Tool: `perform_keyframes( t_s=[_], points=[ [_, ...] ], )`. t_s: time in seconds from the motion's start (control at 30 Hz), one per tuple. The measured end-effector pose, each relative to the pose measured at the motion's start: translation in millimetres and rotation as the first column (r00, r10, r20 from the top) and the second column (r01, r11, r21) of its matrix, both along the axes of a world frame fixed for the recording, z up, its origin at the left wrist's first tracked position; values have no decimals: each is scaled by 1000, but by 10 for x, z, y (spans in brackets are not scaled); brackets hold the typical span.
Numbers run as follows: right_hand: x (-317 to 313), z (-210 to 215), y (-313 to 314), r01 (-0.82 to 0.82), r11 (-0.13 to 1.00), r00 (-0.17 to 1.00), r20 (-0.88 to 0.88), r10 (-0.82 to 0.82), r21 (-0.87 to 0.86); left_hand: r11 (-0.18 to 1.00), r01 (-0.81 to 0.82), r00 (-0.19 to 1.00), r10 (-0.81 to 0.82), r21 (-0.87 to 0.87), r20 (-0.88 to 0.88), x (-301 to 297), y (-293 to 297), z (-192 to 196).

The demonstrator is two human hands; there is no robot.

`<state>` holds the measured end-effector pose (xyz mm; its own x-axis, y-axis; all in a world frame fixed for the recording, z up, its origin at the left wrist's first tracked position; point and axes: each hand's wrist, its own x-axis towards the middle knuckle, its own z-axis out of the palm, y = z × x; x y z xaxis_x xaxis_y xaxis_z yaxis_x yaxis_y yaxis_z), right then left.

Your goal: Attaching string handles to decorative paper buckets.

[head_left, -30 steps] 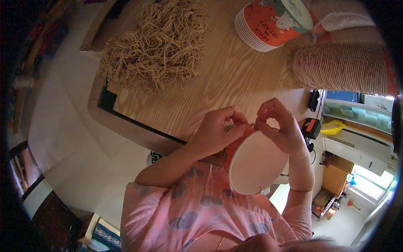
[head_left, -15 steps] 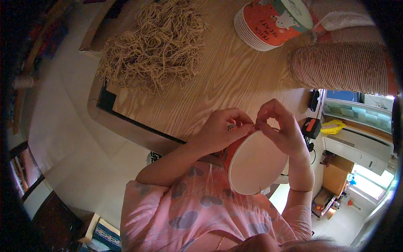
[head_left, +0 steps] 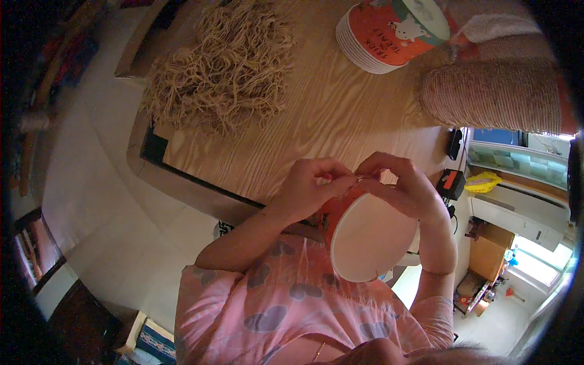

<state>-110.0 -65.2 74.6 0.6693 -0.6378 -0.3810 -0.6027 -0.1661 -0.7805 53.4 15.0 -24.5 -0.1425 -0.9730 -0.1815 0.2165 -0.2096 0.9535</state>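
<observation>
A red paper bucket [head_left: 333, 220] with a pale round end [head_left: 374, 237] rests tilted against my front, below my hands. At its upper edge my left hand [head_left: 316, 185] pinches with thumb and forefinger. My right hand [head_left: 398, 185] meets it there, fingertips closed together. A thin strand of twine [head_left: 360, 178] shows faintly between the two sets of fingertips; its ends are hidden. A small dark tuft [head_left: 376, 274] sticks out at the lower rim of the bucket. On the table, far left, lies a loose heap of tan twine [head_left: 225, 67].
The wood-grain table [head_left: 316, 115] spreads ahead of me. A stack of printed red and green paper buckets [head_left: 389, 36] lies at its far side. A large twine-wrapped roll [head_left: 493, 97] is at the right. Beyond the right edge are a black box [head_left: 451, 185] and a yellow bag [head_left: 482, 182].
My right hand has lowered slightly and turned, its fingers flatter over the rim. Both sets of fingertips have shifted a little left. The bucket stays about where it was.
</observation>
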Motion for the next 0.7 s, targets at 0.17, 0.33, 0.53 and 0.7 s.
perform_keyframes(
  t_s=[0.17,0.33,0.53,0.7],
  points=[
    [15,-40,-55,-36,999,998,-58,38,23,990,-25,994,39,140,-98,71,11,70],
    [-6,-82,-43,-34,999,998,-56,33,-2,1000,-20,1000,20,-3,-7,86,13,110],
    [-13,-75,-24,-52,996,999,-13,51,-69,984,-89,981,114,-154,160,64,47,-44],
    [-2,-13,-51,-51,997,997,-53,49,-49,985,-149,988,152,-86,32,11,55,-26]
  ],
)
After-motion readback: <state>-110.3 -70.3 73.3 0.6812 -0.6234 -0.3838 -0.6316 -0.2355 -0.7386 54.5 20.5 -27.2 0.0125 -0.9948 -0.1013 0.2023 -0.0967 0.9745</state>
